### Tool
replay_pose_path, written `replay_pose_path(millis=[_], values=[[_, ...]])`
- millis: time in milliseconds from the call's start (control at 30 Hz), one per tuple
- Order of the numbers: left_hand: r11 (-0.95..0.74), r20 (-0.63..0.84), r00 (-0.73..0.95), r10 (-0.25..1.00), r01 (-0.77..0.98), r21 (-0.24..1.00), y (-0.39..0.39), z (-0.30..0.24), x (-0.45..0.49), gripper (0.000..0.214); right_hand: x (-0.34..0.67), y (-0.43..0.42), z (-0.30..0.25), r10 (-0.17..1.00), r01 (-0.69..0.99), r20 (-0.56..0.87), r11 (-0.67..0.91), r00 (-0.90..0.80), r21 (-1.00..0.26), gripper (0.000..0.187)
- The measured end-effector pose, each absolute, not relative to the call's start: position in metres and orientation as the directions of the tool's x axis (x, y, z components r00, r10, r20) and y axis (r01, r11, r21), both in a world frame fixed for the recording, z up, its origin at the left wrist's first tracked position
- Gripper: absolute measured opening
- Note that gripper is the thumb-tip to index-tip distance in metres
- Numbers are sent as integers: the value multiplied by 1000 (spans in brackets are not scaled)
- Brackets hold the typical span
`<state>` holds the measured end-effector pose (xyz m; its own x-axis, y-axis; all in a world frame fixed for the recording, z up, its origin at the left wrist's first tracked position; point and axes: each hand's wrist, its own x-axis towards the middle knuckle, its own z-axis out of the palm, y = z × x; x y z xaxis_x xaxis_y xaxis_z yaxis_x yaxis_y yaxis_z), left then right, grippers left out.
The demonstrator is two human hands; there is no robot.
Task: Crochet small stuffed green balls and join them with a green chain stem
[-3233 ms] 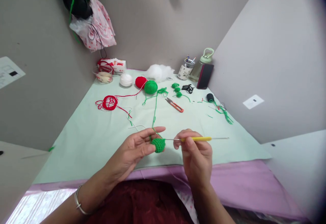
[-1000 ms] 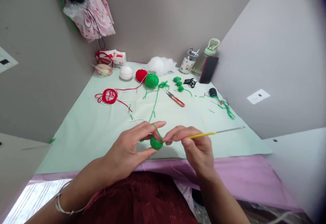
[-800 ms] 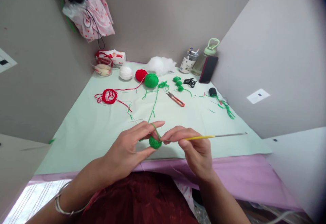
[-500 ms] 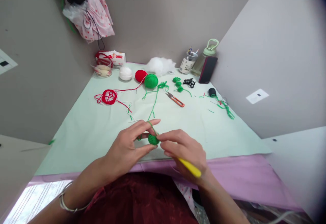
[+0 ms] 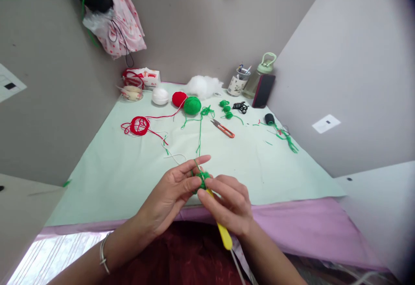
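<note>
We observe left hand (image 5: 171, 193) pinching green crochet piece (image 5: 206, 175); right hand (image 5: 231, 203) gripping yellow-handled hook (image 5: 224, 235), metal end at the piece.

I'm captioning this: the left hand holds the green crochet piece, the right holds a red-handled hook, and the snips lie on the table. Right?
The hook is yellow-handled, not red-handled, as the head view shows. The left hand holds the green crochet piece, the right hand holds the hook, and the snips lie on the table.
</note>
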<state>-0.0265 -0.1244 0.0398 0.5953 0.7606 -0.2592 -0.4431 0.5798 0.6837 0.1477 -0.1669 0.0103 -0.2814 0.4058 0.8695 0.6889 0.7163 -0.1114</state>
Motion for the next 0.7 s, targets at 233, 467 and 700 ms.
replay_pose_path(millis=[233,467,700], values=[[453,-190,544,817,-402,796,-115,39,-36,58,140,-160,22,620,248,782,749,62,-614,28],[316,-80,590,803,-309,897,-110,39,-44,56,155,-165,37,810,83,580,574,86,-815,20],[291,-73,571,818,-301,908,-113,40,-40,60,150,-154,37,968,-296,245,251,57,-922,19]])
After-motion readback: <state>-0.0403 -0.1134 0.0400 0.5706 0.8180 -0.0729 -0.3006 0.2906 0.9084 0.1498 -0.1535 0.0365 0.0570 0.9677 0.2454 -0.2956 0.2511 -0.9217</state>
